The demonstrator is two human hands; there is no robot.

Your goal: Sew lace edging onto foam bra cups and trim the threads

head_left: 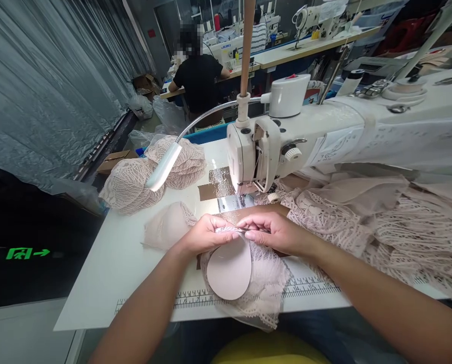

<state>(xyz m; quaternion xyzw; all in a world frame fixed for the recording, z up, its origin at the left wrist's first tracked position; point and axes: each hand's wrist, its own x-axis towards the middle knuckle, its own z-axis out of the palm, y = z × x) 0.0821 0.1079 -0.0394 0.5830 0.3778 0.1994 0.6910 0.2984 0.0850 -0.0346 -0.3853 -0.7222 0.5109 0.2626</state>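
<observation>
My left hand (210,233) is closed, thumb and fingers pinching the upper edge of a pale pink lace piece (269,275). My right hand (271,230) is closed beside it around a thin dark metal tool (242,230), whose tip meets the pinched edge; its exact kind is mostly hidden by the fingers. Below both hands, a smooth pale pink bra cup (229,270) lies on the lace, which hangs over the table's front edge. The sewing machine head (249,151) stands just beyond my hands.
Stacked lace cups (129,184) sit at the back left under a lamp (164,167), with a sheer piece (169,225) nearer. Lace fabric (400,227) is heaped on the right. A printed ruler (309,288) runs along the table's front. Another person (199,76) sits ahead.
</observation>
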